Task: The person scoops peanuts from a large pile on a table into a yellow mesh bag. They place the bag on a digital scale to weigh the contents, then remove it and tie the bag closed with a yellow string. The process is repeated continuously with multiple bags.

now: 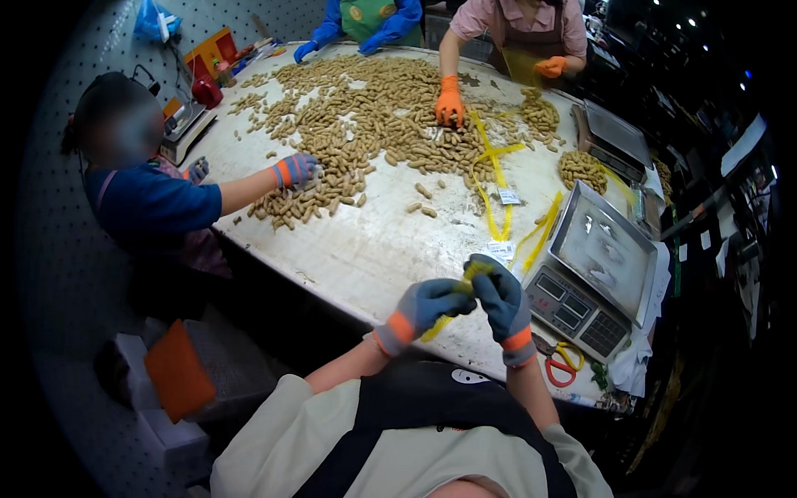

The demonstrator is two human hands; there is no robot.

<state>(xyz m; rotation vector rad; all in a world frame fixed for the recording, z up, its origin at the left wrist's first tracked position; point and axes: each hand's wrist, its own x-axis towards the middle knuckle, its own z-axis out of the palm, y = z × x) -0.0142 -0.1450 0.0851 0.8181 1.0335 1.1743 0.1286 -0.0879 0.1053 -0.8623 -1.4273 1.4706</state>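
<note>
Just above the near edge of a white table (348, 255), both of my gloved hands pinch a yellow mesh net bag (438, 327). My left hand (429, 308) grips it with fingertips and thumb, and a narrow end hangs below that hand. Close beside it, my right hand (501, 299) holds the upper part, bunched between thumb and fingers. The gloves hide much of the bag. Beyond my right hand lie more flat yellow mesh bags (498, 218) with white labels (500, 250). A digital weighing scale (579, 305) with a metal tray stands at my right.
Loose unshelled peanuts (367, 112) cover the table's far half. Two filled net bags (583, 172) and a second scale (613, 134) are at right. Red-and-yellow-handled scissors (563, 364) lie near the front edge. Three people in gloves (449, 103) work around the table. An orange-topped seat (177, 373) stands lower left.
</note>
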